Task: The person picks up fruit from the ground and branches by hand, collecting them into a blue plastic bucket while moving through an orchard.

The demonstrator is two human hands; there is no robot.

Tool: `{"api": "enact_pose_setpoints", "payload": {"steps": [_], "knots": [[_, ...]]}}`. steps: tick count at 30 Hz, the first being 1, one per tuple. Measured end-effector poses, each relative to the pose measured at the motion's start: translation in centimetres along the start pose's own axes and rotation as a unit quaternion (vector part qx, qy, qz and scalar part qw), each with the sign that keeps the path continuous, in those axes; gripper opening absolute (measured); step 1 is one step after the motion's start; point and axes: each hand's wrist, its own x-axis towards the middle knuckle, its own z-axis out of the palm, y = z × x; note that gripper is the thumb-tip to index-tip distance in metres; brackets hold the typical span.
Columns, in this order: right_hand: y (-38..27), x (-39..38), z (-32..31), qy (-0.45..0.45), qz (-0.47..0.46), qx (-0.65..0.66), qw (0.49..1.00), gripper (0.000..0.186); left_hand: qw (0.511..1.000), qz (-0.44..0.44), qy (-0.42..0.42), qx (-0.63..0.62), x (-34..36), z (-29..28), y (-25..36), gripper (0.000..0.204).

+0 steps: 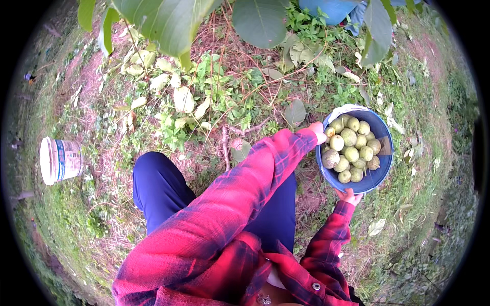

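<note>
Perhaps, with left hand [319, 133] and right hand [349, 196] holding the round blue plastic bucket [378, 176], uneven pulling could spill its round green fruits [348, 137].

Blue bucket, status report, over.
Left grip and right grip at rim of blue bucket. Round green fruit inside. Leaves at view's top, not covering it.

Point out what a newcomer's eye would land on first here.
Most striking is the blue bucket of round green fruit at right, with the left hand and right hand at its rim. Next comes the red plaid shirt, its left sleeve crossing the middle. At far left, a white pail sits on the grass.
</note>
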Motion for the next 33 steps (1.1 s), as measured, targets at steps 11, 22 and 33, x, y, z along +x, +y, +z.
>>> {"api": "enact_pose_setpoints", "payload": {"steps": [11,22,33], "knots": [[-3.2,-2.9,16.0,-0.220,0.098,-0.230,0.943,0.037,0.917,-0.291,0.084,-0.260,-9.8,-16.9,-3.5,0.025],[-8.9,-10.5,24.5,-0.318,0.143,-0.329,0.878,0.030,0.865,-0.286,0.056,-0.409,-18.3,-25.8,-2.8,0.021],[-4.4,-35.4,44.6,-0.557,0.129,-0.382,0.726,0.035,0.819,-0.187,0.285,-0.462,-41.6,-47.6,-10.7,0.020]]}}
